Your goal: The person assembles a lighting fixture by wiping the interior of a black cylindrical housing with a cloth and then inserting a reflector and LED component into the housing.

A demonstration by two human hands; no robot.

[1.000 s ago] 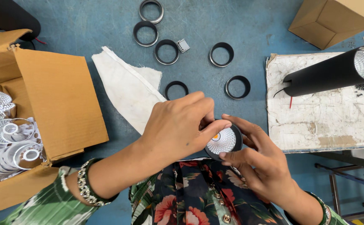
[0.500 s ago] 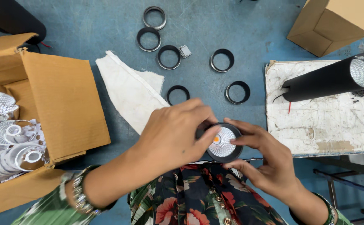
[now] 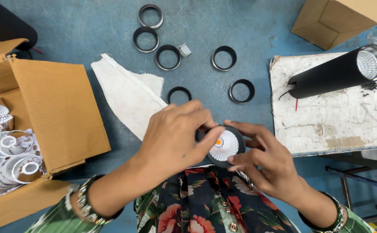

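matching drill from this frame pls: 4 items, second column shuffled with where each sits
Items:
1. black ring with silver reflector
2. black cylinder lamp
3. loose silver reflectors
4. white cloth

Places:
A. in the open cardboard box
B. on the blue floor, left of the hands
C. between the left hand and right hand
D. lying on the white board

Pairs: 1-C, 2-D, 3-A, 4-B

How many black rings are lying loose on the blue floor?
6. Top ring, one below it, one beside the small grey clip, one mid-row, one lower right, one just above the left hand. Hands may hide more.
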